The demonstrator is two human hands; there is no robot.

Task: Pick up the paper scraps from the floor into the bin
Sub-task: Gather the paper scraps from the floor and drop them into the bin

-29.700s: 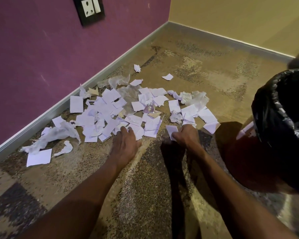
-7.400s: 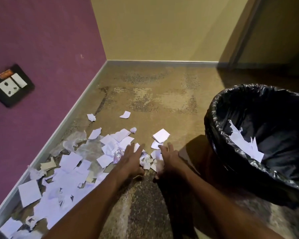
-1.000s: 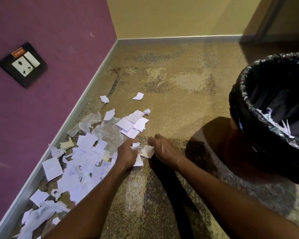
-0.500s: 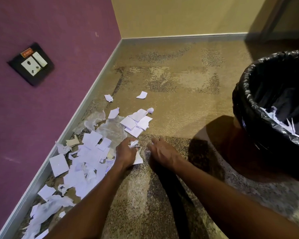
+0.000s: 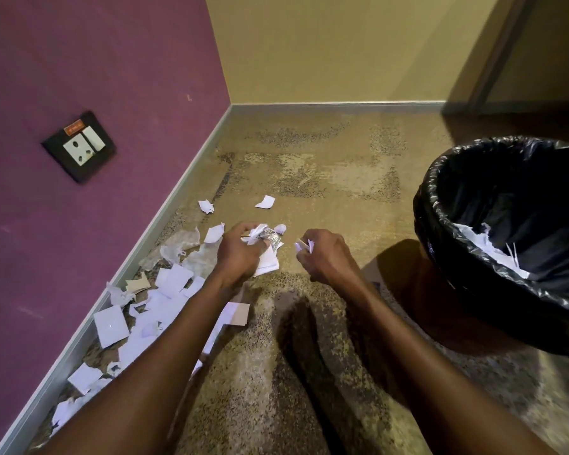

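Fingers of the left hand curl round a crumpled wad of paper scraps; right hand pinches a small scrap, both lifted above the carpet floor. Scraps look feather-light, limp, apt to slip out, so bunch them whole. No clear long axis; loose scraps lie flat along the skirting, lined bin at right.
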